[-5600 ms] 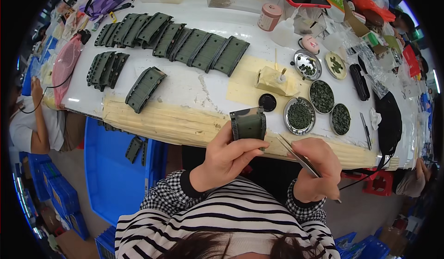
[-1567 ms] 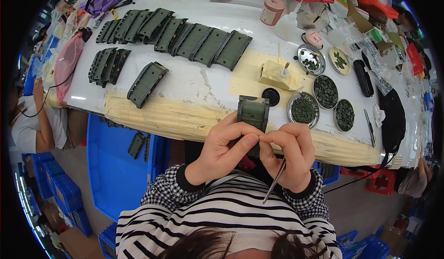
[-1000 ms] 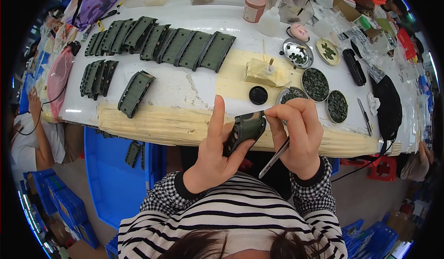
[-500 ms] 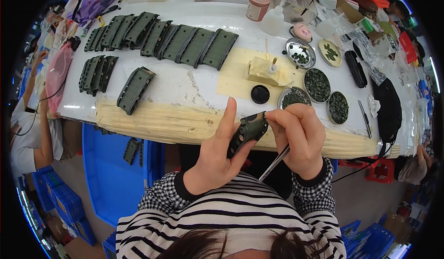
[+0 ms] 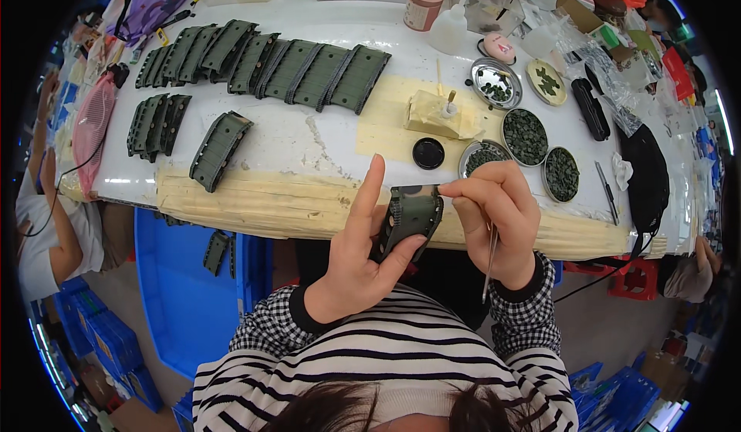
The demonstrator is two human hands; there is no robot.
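Two hands [image 5: 363, 266] on green strap piece [image 5: 411, 216], long axis tilted near-upright.

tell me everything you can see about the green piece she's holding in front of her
The dark green ridged plastic-looking track piece is short and curved, with a row of small holes along its left edge and a paler patch near the top. It is held tilted, above the table's near edge. The left hand cradles it, thumb pressed on its lower face, index finger straight up beside it. The right hand pinches its upper right corner while also gripping thin metal tweezers pointing down.
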